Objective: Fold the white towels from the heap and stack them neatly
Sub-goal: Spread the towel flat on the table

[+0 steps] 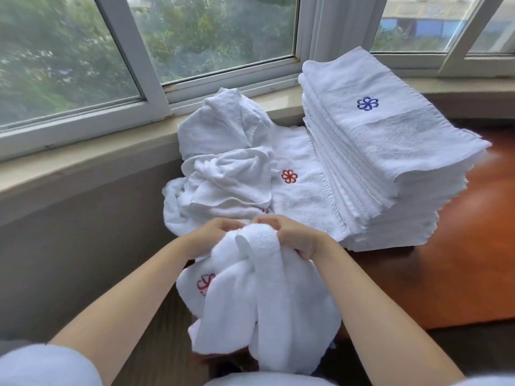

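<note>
While both hands meet at the top of a bunched white towel, the fingers of the left hand and the right hand curl round its upper fold, gripping it from either side, knuckles close together. The towel hangs down from that grip in loose, twisted folds toward the person's lap, and a red flower emblem shows on its left side, just below the left wrist.

Beyond the hands lies the heap of unfolded towels on the reddish-brown tabletop, crumpled against the window sill. One towel in the heap lies flatter than the rest and shows a red flower emblem facing up.

To the right of the heap, touching its edge, stands a tall stack of folded towels, edges roughly aligned. The top towel of the stack bears a blue flower emblem.

Behind everything runs a white-framed window with green foliage blurred outside. No containers appear; the towels rest directly on the tabletop.
</note>
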### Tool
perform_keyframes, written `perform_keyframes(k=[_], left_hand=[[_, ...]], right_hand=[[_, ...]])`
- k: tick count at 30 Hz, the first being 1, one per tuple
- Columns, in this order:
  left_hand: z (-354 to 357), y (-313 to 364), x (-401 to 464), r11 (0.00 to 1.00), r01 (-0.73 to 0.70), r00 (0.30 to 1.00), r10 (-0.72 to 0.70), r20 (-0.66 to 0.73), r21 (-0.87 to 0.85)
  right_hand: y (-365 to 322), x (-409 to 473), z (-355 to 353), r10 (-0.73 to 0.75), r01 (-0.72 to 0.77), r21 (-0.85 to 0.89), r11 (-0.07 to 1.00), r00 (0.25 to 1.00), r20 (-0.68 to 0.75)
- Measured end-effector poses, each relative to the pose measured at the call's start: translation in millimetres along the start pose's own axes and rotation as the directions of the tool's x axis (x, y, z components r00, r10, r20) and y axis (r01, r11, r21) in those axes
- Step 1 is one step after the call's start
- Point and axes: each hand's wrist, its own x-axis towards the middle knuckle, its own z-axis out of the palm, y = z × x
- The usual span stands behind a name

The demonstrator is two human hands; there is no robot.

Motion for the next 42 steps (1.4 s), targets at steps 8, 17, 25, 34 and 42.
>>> perform_keyframes(k=[8, 17, 25, 34, 42], left_hand=[[7.0, 24.5, -9.9, 0.909, 0.072, 0.995, -0.034, 0.098, -0.411], [81.5, 77.2, 31.0, 0.997, 0.075, 0.977, -0.069, 0.204, -0.022], [222.6, 147.1, 107.2, 0.994, 0.024, 0.98, -0.044, 0.194, 0.109], [384.8, 252.7, 195.6, 0.99, 0.069, 0.995, -0.077, 0.061, 0.121], [444.6, 297.7, 304.3, 0.985, 0.038, 0.979, -0.003, -0.203, 0.17]], right_hand=[[27.7, -11.4, -21.3, -0.041, 0.153, 0.135, 0.979, 0.795, -0.605], [54.9, -101.5, -75.2, 0.1, 0.07, 0.187, 0.98, 0.639, -0.763], [89.8, -204.3, -178.0, 0.192, 0.063, 0.267, 0.962, 0.543, -0.817], [104.6, -330.1, -330.1, 0.264, 0.083, 0.365, 0.927, 0.546, -0.795], [111.7, -366.2, -434.2, 0.281, 0.091, 0.362, 0.928, 0.472, -0.836]])
